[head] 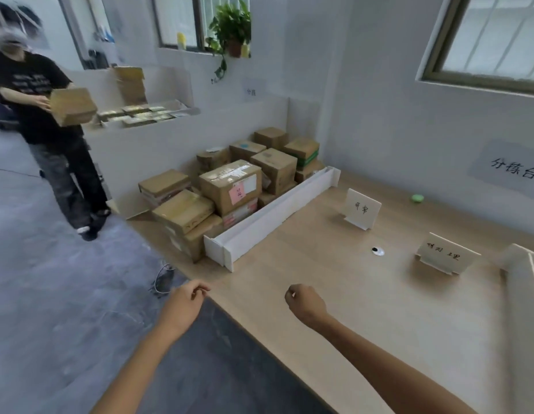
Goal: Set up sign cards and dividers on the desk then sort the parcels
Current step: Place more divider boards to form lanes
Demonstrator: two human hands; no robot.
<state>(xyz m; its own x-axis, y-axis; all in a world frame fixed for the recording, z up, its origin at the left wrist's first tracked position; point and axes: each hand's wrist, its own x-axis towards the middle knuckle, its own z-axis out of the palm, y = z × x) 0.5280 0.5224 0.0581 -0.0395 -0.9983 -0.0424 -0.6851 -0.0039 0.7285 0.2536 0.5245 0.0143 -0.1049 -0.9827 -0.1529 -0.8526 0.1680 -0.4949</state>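
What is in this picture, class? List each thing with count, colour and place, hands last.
desk: one, light wood, right side.
sign cards: two, white, standing on the desk, the second further right.
dividers: two, white; a long one across the desk's left part, another at the right edge.
parcels: a stacked pile, count unclear, brown, beyond the long divider.
green thing: one, small, on the desk by the wall.
round cap: one, white and black, on the desk near the cards.
plant: one, green, on the windowsill.
other person: one, black shirt, far left, holding a brown box.
left hand: one, beside the desk's edge, fingers curled, empty.
right hand: one, above the desk, fingers curled, empty.
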